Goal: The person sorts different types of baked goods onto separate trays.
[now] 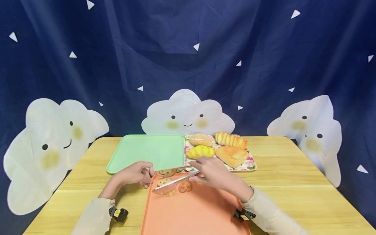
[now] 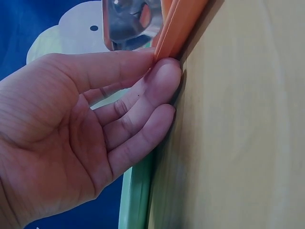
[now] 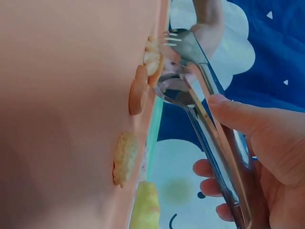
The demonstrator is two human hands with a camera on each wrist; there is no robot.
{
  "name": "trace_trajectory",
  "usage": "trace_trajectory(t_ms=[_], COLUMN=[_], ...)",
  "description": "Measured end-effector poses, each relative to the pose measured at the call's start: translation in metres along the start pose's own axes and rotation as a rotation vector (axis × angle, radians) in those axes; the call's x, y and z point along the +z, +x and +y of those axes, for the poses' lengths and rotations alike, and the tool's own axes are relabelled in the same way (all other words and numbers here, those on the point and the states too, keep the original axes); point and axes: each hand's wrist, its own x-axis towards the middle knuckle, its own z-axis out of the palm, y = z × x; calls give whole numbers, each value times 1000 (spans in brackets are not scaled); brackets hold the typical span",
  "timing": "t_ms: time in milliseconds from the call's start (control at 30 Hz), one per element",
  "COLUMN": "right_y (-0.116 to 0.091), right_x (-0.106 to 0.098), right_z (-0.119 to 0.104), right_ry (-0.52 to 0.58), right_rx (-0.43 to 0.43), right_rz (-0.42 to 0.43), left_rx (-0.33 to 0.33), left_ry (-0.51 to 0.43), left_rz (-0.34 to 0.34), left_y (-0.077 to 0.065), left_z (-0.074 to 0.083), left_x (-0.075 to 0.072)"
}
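Note:
My right hand (image 1: 212, 174) holds a pair of metal tongs (image 1: 179, 180), thumb on one arm and fingers on the other. In the right wrist view the tongs' forked end (image 3: 187, 45) and spoon-shaped end (image 3: 174, 89) stand apart near small cookies at the tray's far edge. A smiley-face cookie (image 1: 163, 182), a pretzel-shaped cookie (image 1: 185, 187) and a small curled pastry (image 1: 171, 193) lie there; another is mostly hidden by my right hand. At the far left corner of the orange tray (image 1: 188, 212), my left hand (image 2: 95, 109) pinches the rim between thumb and fingers.
Behind lies a green tray (image 1: 152, 151). To its right, a flowered tray (image 1: 250, 165) bears a round seeded bun (image 1: 201, 139), a yellow bread (image 1: 201, 152), a ridged roll (image 1: 231, 140) and a heart-shaped bread (image 1: 232, 156). All stand on a wooden table (image 1: 282, 195).

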Motion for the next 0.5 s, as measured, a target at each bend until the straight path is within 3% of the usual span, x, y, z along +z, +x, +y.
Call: trace_trajectory(t_ms=[267,500], right_y=[0,-1], right_x=[2,-7], right_z=[-2,0], right_ry=[24,99], right_rx=[-15,-31], right_rz=[32,-21], left_rx=[-4,-2], left_ry=[-2,-10], left_rz=[-4,-2], left_y=[1,0], left_z=[0,-2], left_x=[-1,-1])
